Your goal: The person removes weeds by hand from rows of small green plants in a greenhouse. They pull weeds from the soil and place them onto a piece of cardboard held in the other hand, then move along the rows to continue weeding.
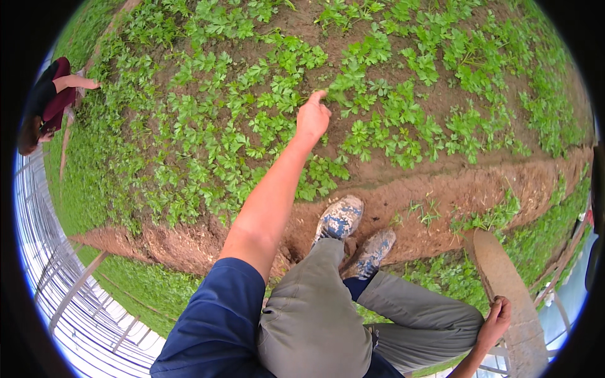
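Note:
My left hand [314,115] reaches out over a bed of leafy green plants [279,99] that look like celery or parsley. Its fingers point down among the leaves beside a slightly blurred leaf clump [336,93]. Whether the fingertips grip a stem cannot be made out. Off to the right, my right hand [495,317] hangs by my bent knee with its fingers curled together and nothing visible in them. Brown soil [331,42] shows between the plants.
My camouflage-patterned shoes [341,216] stand on the bed's earthen edge [425,208]. Pulled-looking greens [491,217] lie near a concrete post or slab [510,283]. Another person [56,94] bends over the plants at far left. Greenhouse framing [80,288] curves along the lower left.

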Motion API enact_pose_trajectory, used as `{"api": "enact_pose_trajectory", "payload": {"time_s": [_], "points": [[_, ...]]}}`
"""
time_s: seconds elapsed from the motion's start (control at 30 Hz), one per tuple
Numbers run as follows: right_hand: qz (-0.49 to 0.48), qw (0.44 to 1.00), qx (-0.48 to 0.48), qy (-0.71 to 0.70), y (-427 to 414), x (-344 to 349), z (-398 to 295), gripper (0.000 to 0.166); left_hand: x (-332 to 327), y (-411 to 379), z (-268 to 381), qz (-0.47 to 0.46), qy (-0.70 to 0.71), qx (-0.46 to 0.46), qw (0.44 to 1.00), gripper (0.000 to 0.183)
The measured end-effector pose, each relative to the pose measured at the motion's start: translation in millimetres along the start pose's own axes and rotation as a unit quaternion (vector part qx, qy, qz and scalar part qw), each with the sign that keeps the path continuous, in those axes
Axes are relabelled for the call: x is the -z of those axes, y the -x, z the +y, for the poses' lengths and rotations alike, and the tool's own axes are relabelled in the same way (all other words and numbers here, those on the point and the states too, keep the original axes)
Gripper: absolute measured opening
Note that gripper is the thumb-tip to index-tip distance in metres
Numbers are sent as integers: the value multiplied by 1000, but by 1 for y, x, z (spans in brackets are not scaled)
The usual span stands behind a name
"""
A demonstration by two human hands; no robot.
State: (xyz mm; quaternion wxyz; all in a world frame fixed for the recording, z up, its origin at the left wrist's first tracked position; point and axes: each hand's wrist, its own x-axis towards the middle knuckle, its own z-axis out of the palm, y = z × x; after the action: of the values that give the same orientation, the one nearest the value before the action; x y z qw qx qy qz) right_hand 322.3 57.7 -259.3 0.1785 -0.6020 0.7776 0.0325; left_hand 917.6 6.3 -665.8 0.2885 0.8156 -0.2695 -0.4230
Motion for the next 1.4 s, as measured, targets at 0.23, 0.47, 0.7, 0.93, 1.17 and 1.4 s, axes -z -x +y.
{"api": "enact_pose_trajectory", "payload": {"time_s": [0.23, 0.47, 0.7, 0.93, 1.17, 1.4], "points": [[3, 1000, 4, -23, 2, -3, 11, 24, 21, -13, -5, 121, -211, -251, 937, 28], [-16, 1000, -4, -17, -4, -4, 9, 23, 62, -80, -10, 19, -384, 0, 923, 20], [-10, 1000, 5, -11, -4, -3, 10, 24, 39, -77, -12, 50, -374, -7, 926, 22], [-12, 1000, 9, 17, -5, -2, 13, 24, 38, -64, -16, 72, -270, -90, 956, 16], [-15, 1000, -3, -5, -4, -3, 17, 25, 33, -65, -18, 43, -280, -161, 946, 30], [-16, 1000, 2, -16, -5, -4, 18, 24, 38, -84, -36, 54, -246, -145, 957, 37]]}}
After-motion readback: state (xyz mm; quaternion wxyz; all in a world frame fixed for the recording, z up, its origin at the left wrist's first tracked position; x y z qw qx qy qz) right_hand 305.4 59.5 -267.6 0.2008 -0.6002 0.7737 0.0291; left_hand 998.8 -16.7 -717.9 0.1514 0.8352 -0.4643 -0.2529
